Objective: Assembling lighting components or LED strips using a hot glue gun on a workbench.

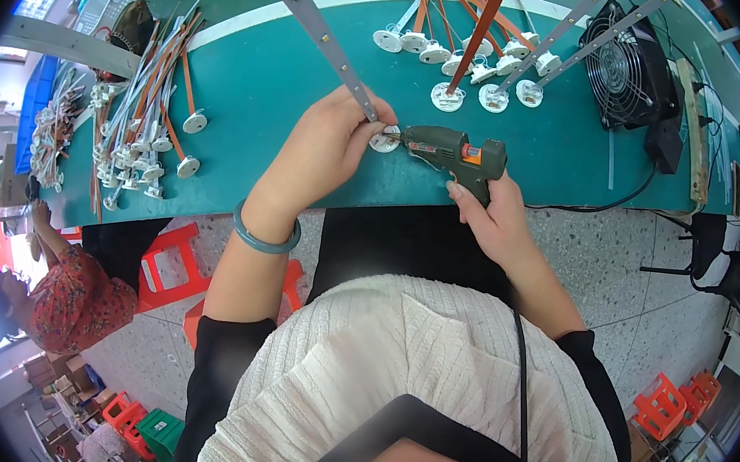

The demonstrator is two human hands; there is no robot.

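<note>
My left hand (332,143) is closed around the lower end of a grey LED strip (324,38), which rises up and away to the left. At its foot is a round white base (385,139), lying on the green tabletop. My right hand (494,214) grips the handle of a dark green hot glue gun (449,150). The gun points left, its nozzle right at the white base beside my left fingertips. Whether the nozzle touches the base is too small to tell.
Strips on round white bases (448,97) stand at the back centre. A black fan (619,68) is at the right, with a power strip (692,142). Finished-looking strips (133,150) lie piled at the left. A co-worker (69,300) sits left, near red stools (172,265).
</note>
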